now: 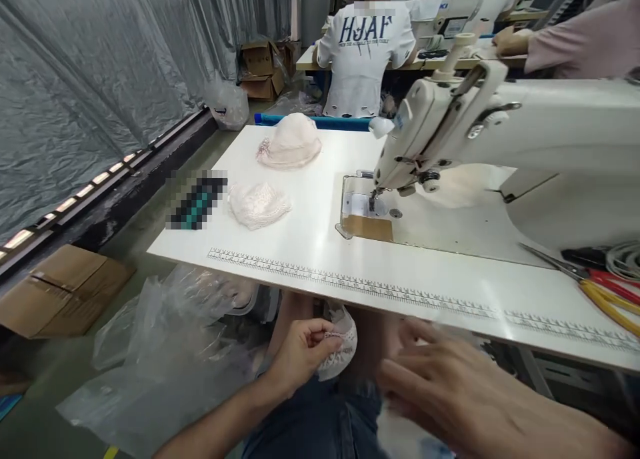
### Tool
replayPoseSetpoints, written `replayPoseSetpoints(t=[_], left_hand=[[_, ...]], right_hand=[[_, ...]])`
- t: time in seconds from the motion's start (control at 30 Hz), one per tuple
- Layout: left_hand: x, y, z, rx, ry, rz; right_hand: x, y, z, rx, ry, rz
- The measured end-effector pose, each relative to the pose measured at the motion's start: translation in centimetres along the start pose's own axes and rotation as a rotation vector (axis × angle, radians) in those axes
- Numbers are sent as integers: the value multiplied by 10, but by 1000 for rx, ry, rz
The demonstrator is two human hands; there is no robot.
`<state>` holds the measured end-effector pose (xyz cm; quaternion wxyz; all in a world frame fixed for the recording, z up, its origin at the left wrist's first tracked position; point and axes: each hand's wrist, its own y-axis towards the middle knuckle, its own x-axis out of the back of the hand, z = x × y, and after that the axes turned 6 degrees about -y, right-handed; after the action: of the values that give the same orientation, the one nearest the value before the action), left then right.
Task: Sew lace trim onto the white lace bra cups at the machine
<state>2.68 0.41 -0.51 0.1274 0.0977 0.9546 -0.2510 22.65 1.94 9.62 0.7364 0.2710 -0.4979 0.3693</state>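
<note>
Below the worktop's (310, 245) near edge, the left hand (300, 355) pinches lace (344, 351); the right hand (450, 392) is beside it, fingers spread, holding nothing. A bag (165, 339) sits under the near-left corner, contents unclear.

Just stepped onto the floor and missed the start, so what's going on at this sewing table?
A person sits at a white table that carries a sewing machine. Their left hand pinches a small lace piece below the table edge, over the lap. The right hand, open and blurred, hovers beside it. Two heaps of pale lace sit on the table, a near heap and a far heap. Scissors lie at the right.
</note>
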Motion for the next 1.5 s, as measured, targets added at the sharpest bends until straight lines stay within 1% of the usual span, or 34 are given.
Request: replayPoseSetpoints(t=[0.1, 0.17, 0.27, 0.33, 0.4, 0.53, 0.73, 0.9, 1.03, 1.13, 1.2, 1.37, 1.5], left_hand=[[-9, -3, -5, -48, 56, 68], [-12, -6, -8, -54, 83, 113], [-12, -13, -14, 10, 66, 154], [-11, -17, -18, 61, 54, 183], [-10, -20, -22, 88, 85, 208], [-10, -21, -22, 78, 220, 224], [-13, -18, -7, 78, 156, 190], [-13, -18, -6, 26, 206, 145], [-4, -18, -13, 103, 154, 137], [6, -15, -18, 163, 127, 159], [12, -14, -20, 208, 127, 176], [21, -15, -22, 260, 95, 214], [23, -16, -21, 291, 110, 236]], right_hand=[[-24, 5, -2, -109, 81, 95], [-41, 13, -11, -197, 98, 94], [-58, 21, -21, -258, 156, 95], [-63, 22, -24, -264, 182, 82], [-64, 20, -25, -253, 201, 68], [-61, 18, -26, -258, 266, 58], [-70, 14, -31, -291, 420, 58], [-78, 12, -30, -288, 456, 19], [-75, 7, -33, -263, 542, -19], [-69, 2, -36, -217, 684, 29], [-68, -1, -38, -198, 739, 50], [-72, -4, -40, -112, 694, 22], [-71, 3, -39, -71, 714, 31]])
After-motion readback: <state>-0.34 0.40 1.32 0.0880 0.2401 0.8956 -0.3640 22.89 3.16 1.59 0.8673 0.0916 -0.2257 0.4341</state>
